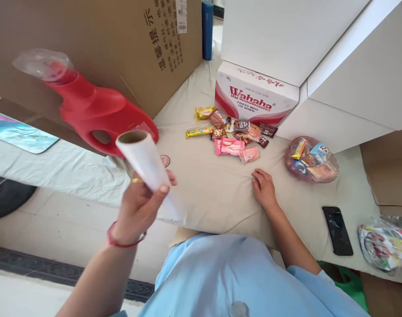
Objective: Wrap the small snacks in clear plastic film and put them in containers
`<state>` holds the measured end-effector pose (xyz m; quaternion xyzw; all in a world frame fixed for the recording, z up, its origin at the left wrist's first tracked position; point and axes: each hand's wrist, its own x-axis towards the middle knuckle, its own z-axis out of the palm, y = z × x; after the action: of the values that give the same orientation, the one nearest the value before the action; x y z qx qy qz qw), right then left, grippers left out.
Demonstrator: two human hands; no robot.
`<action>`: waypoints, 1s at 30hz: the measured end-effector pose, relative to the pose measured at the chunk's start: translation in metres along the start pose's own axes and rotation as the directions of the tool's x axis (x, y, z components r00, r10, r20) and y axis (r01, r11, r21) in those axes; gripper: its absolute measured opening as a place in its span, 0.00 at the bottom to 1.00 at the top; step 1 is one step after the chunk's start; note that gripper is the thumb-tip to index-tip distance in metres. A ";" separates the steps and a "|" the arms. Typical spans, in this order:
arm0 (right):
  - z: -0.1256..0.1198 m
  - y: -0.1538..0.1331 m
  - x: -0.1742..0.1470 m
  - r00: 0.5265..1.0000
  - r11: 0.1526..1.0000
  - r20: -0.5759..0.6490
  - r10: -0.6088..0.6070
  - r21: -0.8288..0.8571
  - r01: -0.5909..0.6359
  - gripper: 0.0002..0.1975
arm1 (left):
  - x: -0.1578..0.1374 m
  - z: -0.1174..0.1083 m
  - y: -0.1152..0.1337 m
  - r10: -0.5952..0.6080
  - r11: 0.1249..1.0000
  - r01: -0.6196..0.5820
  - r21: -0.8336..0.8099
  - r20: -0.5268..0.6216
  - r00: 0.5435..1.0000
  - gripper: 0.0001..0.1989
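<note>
Closed around a white, see-through roll of plastic film [144,160], my left hand [139,207] holds it tilted above the left edge of the table. The roll's brown cardboard core shows at its upper end. My right hand [264,187] rests on the cloth with nothing in it, thumb apart from the loosely bent fingers. Just beyond it lies a pile of wrapped snacks [230,146] in pink, brown and yellow packets. To its right, a pinkish see-through bowl [291,169] holds several more packets.
A red detergent bottle [98,112] stands at the left by a large cardboard box [128,53]. Behind the snacks is a Wahaha carton [253,99] under white boxes [286,35]. A black phone [337,231] and a plastic packet [384,246] lie at the right.
</note>
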<state>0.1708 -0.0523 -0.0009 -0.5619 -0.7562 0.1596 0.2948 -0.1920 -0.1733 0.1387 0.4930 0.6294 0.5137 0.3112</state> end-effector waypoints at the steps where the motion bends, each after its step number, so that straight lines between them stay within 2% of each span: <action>1: -0.004 -0.009 0.001 0.999 0.999 -0.024 0.035 0.041 -0.034 0.16 | 0.003 0.018 0.008 -0.065 0.973 0.077 -0.216 0.060 0.996 0.27; 3: -0.012 -0.033 0.002 0.995 0.977 -0.037 0.096 0.195 -0.087 0.14 | 0.013 0.052 0.017 -0.145 0.833 0.226 -0.505 0.194 0.970 0.32; 5: -0.020 -0.061 0.001 0.987 0.880 0.075 0.144 0.447 -0.162 0.12 | 0.022 0.085 0.018 -0.205 0.656 0.389 -0.647 0.344 0.917 0.30; 7: -0.025 -0.086 0.000 0.947 0.660 0.265 0.183 0.681 -0.318 0.13 | 0.026 0.114 0.014 -0.250 0.523 0.511 -0.682 0.451 0.857 0.29; 8: -0.025 -0.095 0.000 0.925 0.541 0.326 0.194 0.751 -0.378 0.14 | 0.026 0.127 0.011 -0.270 0.486 0.552 -0.678 0.484 0.832 0.29; 9: -0.025 -0.102 0.001 0.910 0.439 0.360 0.204 0.798 -0.414 0.16 | 0.024 0.138 0.008 -0.286 0.470 0.578 -0.668 0.504 0.815 0.29; 11: -0.023 -0.111 0.005 0.906 0.310 0.358 0.225 0.855 -0.415 0.20 | 0.017 0.155 0.003 -0.317 0.480 0.596 -0.644 0.506 0.802 0.29; 14: -0.022 -0.117 0.014 0.895 0.200 0.404 0.189 0.877 -0.437 0.28 | 0.005 0.169 -0.001 -0.347 0.514 0.611 -0.602 0.506 0.790 0.29; 17: -0.026 -0.123 0.025 0.851 0.108 0.517 0.094 0.844 -0.525 0.34 | -0.002 0.172 -0.003 -0.339 0.530 0.643 -0.553 0.556 0.759 0.31; 19: -0.029 -0.127 0.030 0.831 0.076 0.554 0.050 0.827 -0.557 0.34 | -0.003 0.171 -0.003 -0.331 0.537 0.656 -0.530 0.583 0.742 0.33; 22: -0.031 -0.129 0.033 0.825 0.081 0.564 0.038 0.821 -0.565 0.32 | -0.003 0.168 -0.003 -0.315 0.560 0.655 -0.507 0.600 0.735 0.34; 26: -0.025 -0.130 0.033 0.865 0.151 0.485 0.132 0.852 -0.501 0.30 | -0.007 0.170 -0.004 -0.313 0.660 0.570 -0.489 0.510 0.801 0.31; 30: -0.022 -0.130 0.037 0.884 0.303 0.404 0.234 0.834 -0.461 0.27 | -0.011 0.175 -0.011 -0.319 0.746 0.506 -0.434 0.435 0.842 0.25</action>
<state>0.0795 -0.0604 0.1009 -0.4355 -0.4263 0.6652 0.4314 -0.0343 -0.1242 0.0780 0.3124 0.4939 0.4934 0.6442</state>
